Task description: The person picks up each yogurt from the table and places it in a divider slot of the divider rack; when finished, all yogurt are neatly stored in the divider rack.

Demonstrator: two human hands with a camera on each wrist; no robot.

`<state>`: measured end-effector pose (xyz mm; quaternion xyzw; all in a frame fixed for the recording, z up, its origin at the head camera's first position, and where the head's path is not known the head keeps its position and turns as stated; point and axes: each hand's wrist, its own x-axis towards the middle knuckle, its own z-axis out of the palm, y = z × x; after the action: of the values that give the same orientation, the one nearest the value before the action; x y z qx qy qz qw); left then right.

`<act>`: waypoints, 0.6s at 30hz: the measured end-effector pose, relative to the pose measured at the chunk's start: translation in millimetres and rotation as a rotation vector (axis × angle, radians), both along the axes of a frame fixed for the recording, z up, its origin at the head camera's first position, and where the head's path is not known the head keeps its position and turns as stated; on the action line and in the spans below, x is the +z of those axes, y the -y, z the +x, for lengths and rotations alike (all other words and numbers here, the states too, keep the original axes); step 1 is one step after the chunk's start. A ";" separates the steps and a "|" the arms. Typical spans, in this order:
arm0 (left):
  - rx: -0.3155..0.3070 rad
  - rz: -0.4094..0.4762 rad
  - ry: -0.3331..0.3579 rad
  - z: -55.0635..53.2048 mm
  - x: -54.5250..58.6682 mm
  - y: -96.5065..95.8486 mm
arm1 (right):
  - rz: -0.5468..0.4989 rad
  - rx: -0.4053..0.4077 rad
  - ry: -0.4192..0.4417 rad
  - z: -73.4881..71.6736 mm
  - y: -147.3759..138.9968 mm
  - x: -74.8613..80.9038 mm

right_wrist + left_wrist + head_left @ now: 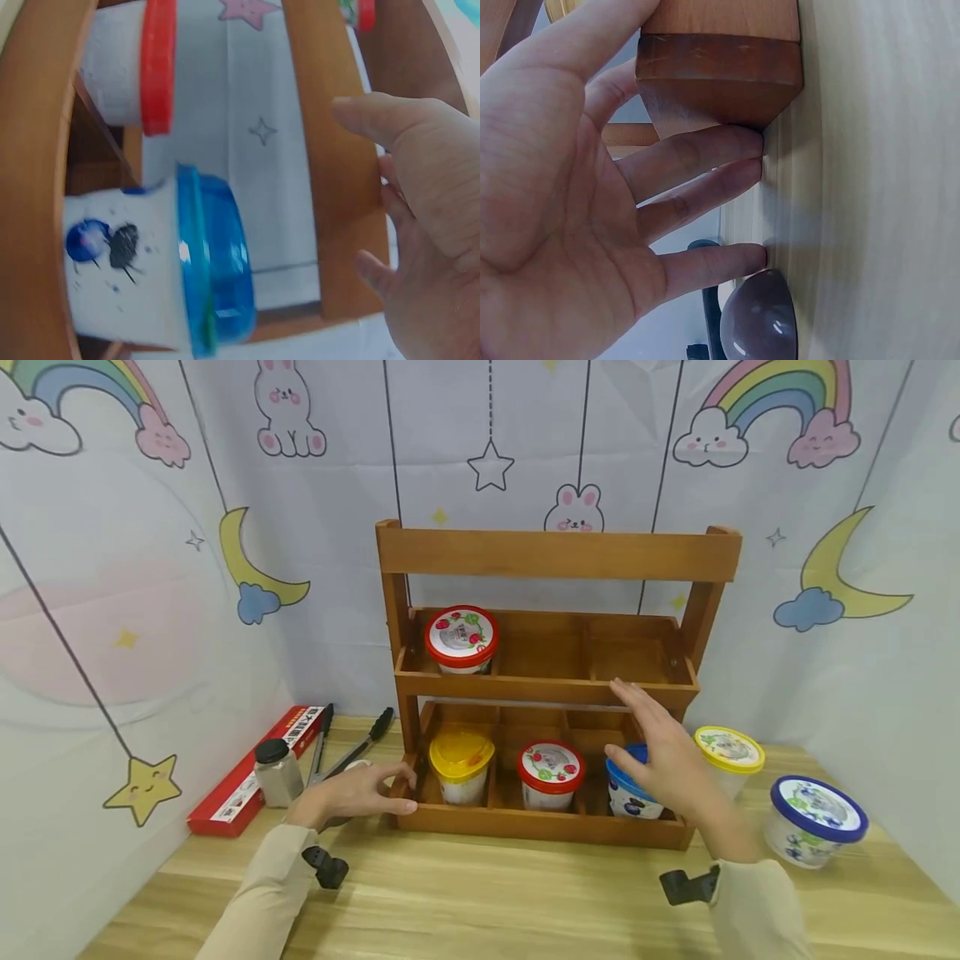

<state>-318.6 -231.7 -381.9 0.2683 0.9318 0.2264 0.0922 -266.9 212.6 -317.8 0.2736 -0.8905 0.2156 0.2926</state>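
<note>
A two-tier brown wooden rack stands toward the back edge of the pale wood-grain table. The left hand lies with extended fingers and thumb about the rack's lower front-left corner, unclenched, perhaps to steady it. The right hand is loose, fingers extended, grasping nothing; it is near the upper tier's front edge, toward the right end, though contact is unclear. Close by, a round white tub with a translucent blue domed lid sits in the lower tier's right compartment, where the divider and front edge likely keep it from sliding.
</note>
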 end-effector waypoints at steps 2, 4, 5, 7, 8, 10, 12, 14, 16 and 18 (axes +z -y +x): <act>0.004 0.002 0.000 -0.8 0.3 -1.1 | -0.007 -0.002 0.036 3.4 -5.5 5.9; 0.005 0.007 -0.002 -0.8 0.9 -1.9 | -0.014 -0.008 0.069 6.0 -11.9 10.6; 0.007 0.010 0.000 -0.7 1.3 -2.2 | -0.017 -0.014 0.091 7.5 -15.1 12.8; 0.008 0.011 0.000 -0.4 1.9 -2.1 | -0.021 -0.022 0.127 9.6 -21.8 15.7; 0.009 0.010 0.000 -0.2 2.1 -1.7 | -0.020 -0.024 0.135 10.4 -25.0 16.6; 0.012 0.007 -0.002 -0.1 2.5 -0.9 | -0.021 -0.032 0.151 11.9 -31.0 17.7; 0.009 0.004 -0.013 0.0 3.1 -0.4 | -0.027 -0.041 0.160 13.9 -36.6 18.3; 0.004 0.005 -0.023 0.0 3.4 -0.2 | -0.039 -0.052 0.165 16.2 -42.4 18.8; -0.002 0.006 -0.025 -0.1 3.4 -0.7 | -0.058 -0.061 0.175 18.6 -48.3 18.9; -0.009 0.001 -0.027 0.0 2.7 -1.1 | -0.072 -0.065 0.182 20.3 -54.3 18.3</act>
<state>-318.7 -230.6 -379.2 0.2756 0.9317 0.2227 0.0806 -246.6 266.9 -299.4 0.2133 -0.9134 0.2619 0.2272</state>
